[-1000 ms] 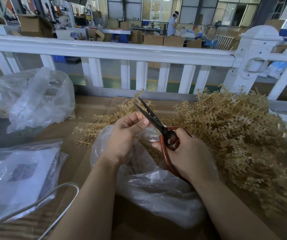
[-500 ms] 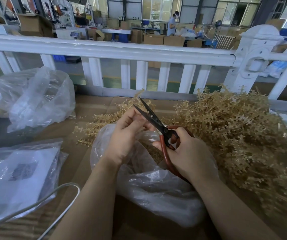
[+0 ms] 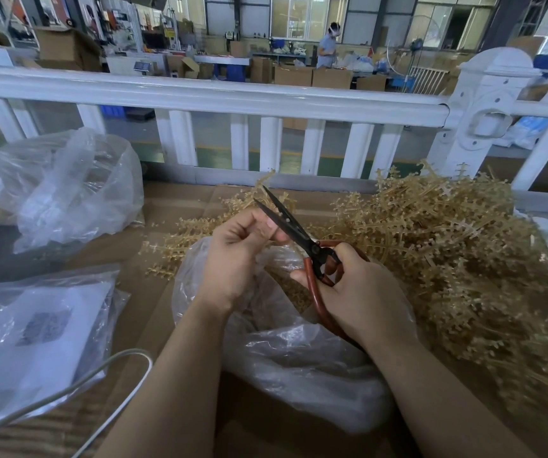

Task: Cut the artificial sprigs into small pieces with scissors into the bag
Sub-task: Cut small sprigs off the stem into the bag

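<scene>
Left hand (image 3: 238, 259) pinches sth tiny, too small to tell, w/ curled fingers by the scissors (image 3: 291, 228), blades parted, tips at 11 o'clock. Right hand (image 3: 357, 292) curls thru the red handles. Sprigs (image 3: 437, 252) piled at 3 o'clock look light, stiff, brittle; hold by stem. Bag (image 3: 299, 355) lies below both hands.

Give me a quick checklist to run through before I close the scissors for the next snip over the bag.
1. Scissors blades apart: ok.
2. Right hand gripping the red handles: ok.
3. Left hand fingertips beside the blades, possibly touching: not ok, draw them back.
4. Sprig piece set between the blades: cannot tell, the fingers hide it.
5. Bag lying under the hands to catch pieces: ok.
6. Pile of uncut sprigs beside the right hand: ok.
</scene>
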A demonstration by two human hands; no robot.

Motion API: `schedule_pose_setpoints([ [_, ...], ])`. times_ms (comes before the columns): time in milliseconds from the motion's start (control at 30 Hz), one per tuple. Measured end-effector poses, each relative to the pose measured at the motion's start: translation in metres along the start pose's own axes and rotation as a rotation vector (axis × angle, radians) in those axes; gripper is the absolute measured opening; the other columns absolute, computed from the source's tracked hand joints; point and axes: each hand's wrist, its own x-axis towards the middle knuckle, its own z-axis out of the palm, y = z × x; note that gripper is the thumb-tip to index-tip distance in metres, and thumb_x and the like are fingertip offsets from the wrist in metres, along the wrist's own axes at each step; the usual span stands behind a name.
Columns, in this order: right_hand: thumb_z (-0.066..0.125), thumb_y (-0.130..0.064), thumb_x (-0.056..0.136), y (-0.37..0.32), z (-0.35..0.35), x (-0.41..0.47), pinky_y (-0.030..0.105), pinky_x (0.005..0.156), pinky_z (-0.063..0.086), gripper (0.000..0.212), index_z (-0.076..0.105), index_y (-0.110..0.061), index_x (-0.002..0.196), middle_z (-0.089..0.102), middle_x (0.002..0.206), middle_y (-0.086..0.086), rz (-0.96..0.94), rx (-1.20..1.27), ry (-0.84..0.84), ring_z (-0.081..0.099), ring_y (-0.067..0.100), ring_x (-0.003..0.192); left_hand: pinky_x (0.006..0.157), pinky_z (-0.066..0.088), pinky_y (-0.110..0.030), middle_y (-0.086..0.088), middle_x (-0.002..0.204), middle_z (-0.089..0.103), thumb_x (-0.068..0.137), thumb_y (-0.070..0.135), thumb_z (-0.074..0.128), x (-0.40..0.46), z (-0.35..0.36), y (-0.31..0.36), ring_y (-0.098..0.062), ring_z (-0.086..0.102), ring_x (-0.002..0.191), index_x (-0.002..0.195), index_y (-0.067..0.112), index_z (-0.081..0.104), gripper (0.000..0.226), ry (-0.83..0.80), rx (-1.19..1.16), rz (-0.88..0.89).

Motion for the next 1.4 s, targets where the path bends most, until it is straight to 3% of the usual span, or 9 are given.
schedule_pose_setpoints([
  [167,0.03,-0.1,0.07,0.0025,0.0021,0.0019,0.018,0.049,0.042,0.067,0.042,-0.037,0.09,0.058,0.075,-0.022,0.01,-0.023,0.025,0.057,-0.003,0.063,0.078,0.055,-0.038,-0.012,0.078,0.069,0.088,0.008,0.061,-0.002,-0.0016,0.0023,-0.025,0.065,0.077,0.079,0.001,0.069,0.014,-0.007,0.103,0.036],
  [267,0.03,-0.099,0.072,0.0026,0.0036,0.0034,0.02,0.046,0.046,0.066,0.04,-0.036,0.089,0.056,0.073,-0.021,-0.011,-0.052,0.048,0.056,-0.001,0.058,0.08,0.055,-0.045,-0.022,0.084,0.071,0.092,-0.007,0.058,-0.0012,-0.0018,0.0022,-0.035,0.067,0.081,0.085,-0.007,0.07,0.014,0.004,0.175,0.065],
  [367,0.031,-0.1,0.072,0.0039,0.006,0.0041,0.027,0.046,0.052,0.066,0.038,-0.036,0.087,0.055,0.07,-0.021,-0.008,-0.051,0.06,0.056,0.0,0.057,0.076,0.055,-0.045,-0.021,0.083,0.072,0.091,-0.008,0.059,-0.0023,-0.0007,0.0034,-0.033,0.068,0.079,0.084,-0.001,0.073,0.017,0.011,0.206,0.071],
  [467,0.03,-0.1,0.072,0.0048,0.0069,0.0039,0.031,0.047,0.054,0.067,0.038,-0.036,0.087,0.055,0.069,-0.02,-0.003,-0.044,0.063,0.057,0.001,0.057,0.078,0.053,-0.055,-0.023,0.086,0.072,0.092,-0.009,0.058,-0.0036,-0.0013,0.0024,-0.046,0.066,0.084,0.084,-0.001,0.074,0.019,-0.012,0.22,0.07],
  [633,0.03,-0.101,0.071,0.0045,0.0057,0.0037,0.028,0.047,0.052,0.067,0.038,-0.035,0.086,0.056,0.069,-0.018,-0.008,-0.046,0.059,0.057,0.002,0.057,0.081,0.05,-0.068,-0.03,0.091,0.07,0.092,-0.009,0.057,-0.0037,-0.0029,-0.0004,-0.054,0.064,0.087,0.09,-0.011,0.071,0.015,-0.029,0.199,0.03],
  [700,0.031,-0.101,0.071,0.0045,0.0051,0.0034,0.028,0.047,0.052,0.067,0.038,-0.036,0.085,0.057,0.068,-0.018,-0.002,-0.023,0.046,0.058,0.001,0.057,0.081,0.05,-0.064,-0.031,0.092,0.07,0.092,-0.008,0.056,-0.0032,-0.0023,-0.0008,-0.053,0.064,0.087,0.091,-0.011,0.071,0.015,-0.037,0.169,0.016],
  [900,0.029,-0.103,0.068,0.0032,0.0043,0.0018,0.025,0.048,0.051,0.067,0.04,-0.038,0.081,0.057,0.06,-0.021,0.011,0.019,0.045,0.057,-0.003,0.053,0.074,0.056,-0.031,-0.017,0.086,0.073,0.093,-0.005,0.055,-0.0023,0.0002,0.0004,-0.026,0.069,0.081,0.096,-0.008,0.071,0.016,-0.092,0.092,0.002],
  [1300,0.029,-0.1,0.072,0.001,0.0025,0.0003,0.021,0.05,0.042,0.067,0.044,-0.037,0.084,0.055,0.058,-0.022,-0.016,0.029,0.061,0.055,-0.003,0.054,0.072,0.053,-0.032,-0.026,0.087,0.068,0.094,-0.003,0.056,-0.0031,-0.0015,0.0016,-0.03,0.064,0.079,0.091,-0.011,0.069,0.016,-0.068,0.078,-0.026],
  [1400,0.031,-0.1,0.072,0.0016,0.0024,0.0001,0.023,0.051,0.047,0.067,0.046,-0.036,0.085,0.055,0.06,-0.022,-0.02,0.036,0.061,0.056,-0.002,0.054,0.073,0.053,-0.035,-0.032,0.089,0.068,0.094,-0.002,0.056,-0.0027,-0.0023,0.0004,-0.033,0.064,0.08,0.091,-0.014,0.068,0.017,-0.072,0.061,-0.033],
])
